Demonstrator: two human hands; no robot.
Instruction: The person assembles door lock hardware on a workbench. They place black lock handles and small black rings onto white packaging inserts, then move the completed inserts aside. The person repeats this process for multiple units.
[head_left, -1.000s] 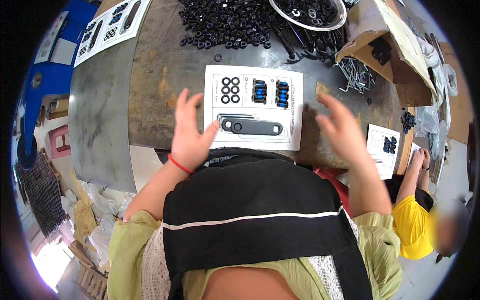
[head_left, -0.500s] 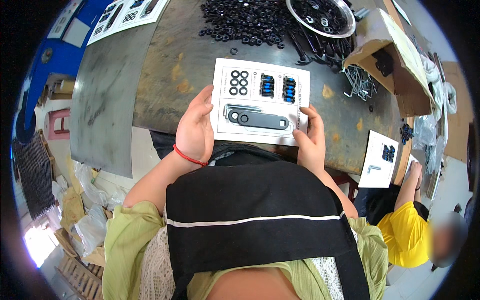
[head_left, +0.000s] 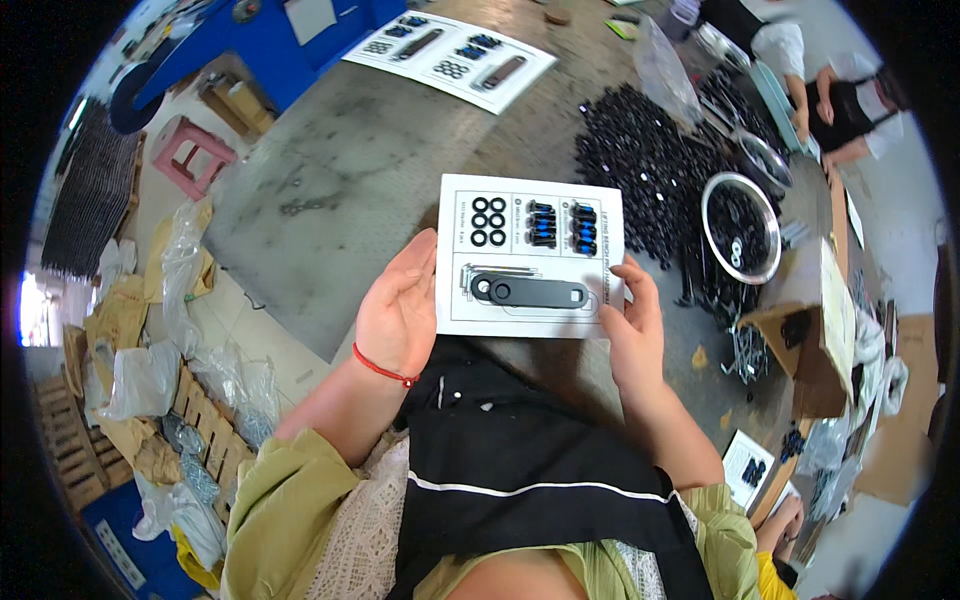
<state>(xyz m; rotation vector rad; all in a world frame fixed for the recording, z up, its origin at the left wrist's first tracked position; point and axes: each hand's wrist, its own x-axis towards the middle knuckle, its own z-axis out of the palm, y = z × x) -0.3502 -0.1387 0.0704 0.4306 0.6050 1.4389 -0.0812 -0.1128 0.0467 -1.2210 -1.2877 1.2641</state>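
Note:
A white hardware card [head_left: 535, 322] is held up flat over the near side of the table, between my two hands. On its face are black washers [head_left: 488, 221], two groups of black bolts [head_left: 542, 224] with blue bands, thin hex keys [head_left: 505, 270] and a flat dark wrench [head_left: 530, 291] with holes at its ends. My left hand [head_left: 398, 305], with a red cord at the wrist, supports the card's left edge; some fingers are hidden behind it. At the right edge, the thumb and fingers of my right hand [head_left: 638, 315] pinch the card.
Similar cards [head_left: 450, 60] lie at the table's far left. Loose black nuts [head_left: 640, 170] spread at right, beside a metal bowl [head_left: 741, 228] and an opened carton [head_left: 810, 330]. Co-workers [head_left: 840, 105] are at the far right; another person's hand [head_left: 787, 515] shows lower right. A pink stool [head_left: 192, 155] stands left.
My view has turned left, and the card has moved left over the table with both hands on it. The nuts and bowl now appear farther right, and co-workers have come into view.

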